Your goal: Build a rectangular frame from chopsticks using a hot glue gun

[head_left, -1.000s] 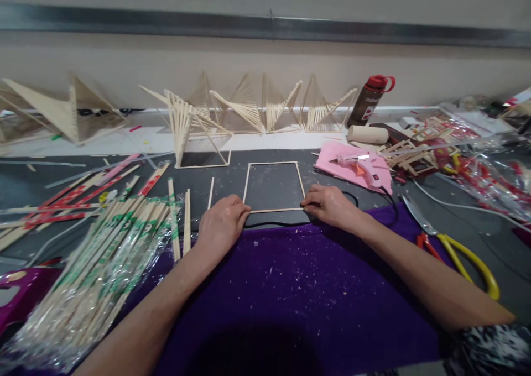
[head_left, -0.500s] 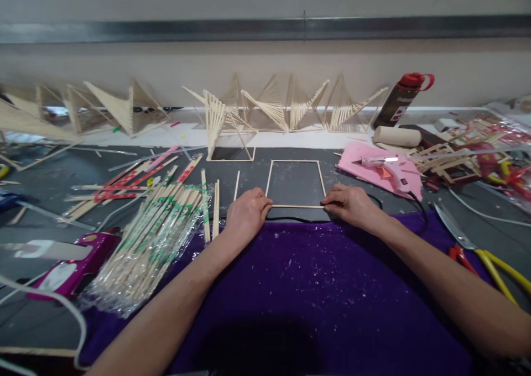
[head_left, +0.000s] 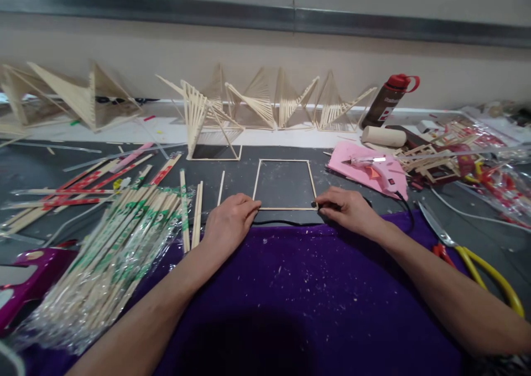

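Observation:
A square frame of thin wooden sticks (head_left: pixel 286 209) lies flat on the dark grey tabletop. My left hand (head_left: pixel 232 218) pinches its near left corner, fingertips pressed together. At the near right corner, my right hand (head_left: pixel 348 210) has thumb and forefinger closed on the frame; a small dark spot shows by those fingertips. Just left of the frame lies a single short stick (head_left: pixel 221 187). Farther left are a few long bare sticks (head_left: pixel 198 210) and a chopstick pair in a green-printed wrapper (head_left: pixel 183 210).
Plastic-wrapped chopsticks (head_left: pixel 112 260) fill the left. Behind stand several twisted stick models (head_left: pixel 249 105). On the right, a pink glue gun (head_left: pixel 373 168) rests on a pink pad (head_left: pixel 340 156), with yellow-handled scissors (head_left: pixel 468 260) nearer. A bottle (head_left: pixel 384 102) stands behind. Purple cloth (head_left: pixel 311 287) covers the front.
My view has turned and tilted slightly, so the scene sits farther left. Both hands stay at the same two corners; the right fingers have shifted a little.

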The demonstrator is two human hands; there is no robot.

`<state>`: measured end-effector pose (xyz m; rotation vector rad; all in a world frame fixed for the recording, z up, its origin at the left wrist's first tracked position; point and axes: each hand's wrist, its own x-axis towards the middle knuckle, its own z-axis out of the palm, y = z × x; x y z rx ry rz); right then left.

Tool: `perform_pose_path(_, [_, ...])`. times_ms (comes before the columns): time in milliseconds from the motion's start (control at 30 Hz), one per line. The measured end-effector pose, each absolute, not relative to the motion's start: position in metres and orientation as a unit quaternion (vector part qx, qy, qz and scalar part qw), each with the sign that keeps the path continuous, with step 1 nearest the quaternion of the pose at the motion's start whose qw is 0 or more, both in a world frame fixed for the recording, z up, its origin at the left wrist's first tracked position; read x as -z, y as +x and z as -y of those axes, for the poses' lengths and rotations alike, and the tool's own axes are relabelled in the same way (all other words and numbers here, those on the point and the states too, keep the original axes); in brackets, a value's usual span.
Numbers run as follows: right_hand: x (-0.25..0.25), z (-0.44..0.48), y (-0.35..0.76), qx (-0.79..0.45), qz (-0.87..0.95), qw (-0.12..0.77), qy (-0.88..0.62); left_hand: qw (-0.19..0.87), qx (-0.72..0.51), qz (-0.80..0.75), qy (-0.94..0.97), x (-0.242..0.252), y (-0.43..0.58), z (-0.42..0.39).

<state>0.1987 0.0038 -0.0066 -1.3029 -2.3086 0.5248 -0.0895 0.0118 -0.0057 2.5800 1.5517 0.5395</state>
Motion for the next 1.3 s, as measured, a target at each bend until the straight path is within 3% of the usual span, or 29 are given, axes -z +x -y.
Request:
perform_pose_path(233, [0.01, -0.002, 0.196, -0.139, 0.856, 0.199, -0.456, 0.094, -0.207, -0.52, 0.824, 0.0, -0.1, -0.019])
perform_pose_path(533, [0.017, -0.002, 0.198, -0.121, 0.862, 0.201, -0.449, 0.045, -0.156, -0.543, 0.824, -0.001, -0.098, -0.014])
perform_pose_path(1300, [0.014, 0.001, 0.198, -0.139, 0.852, 0.206, -0.462, 0.058, -0.165, -0.546, 0.82, 0.006, -0.095, -0.013])
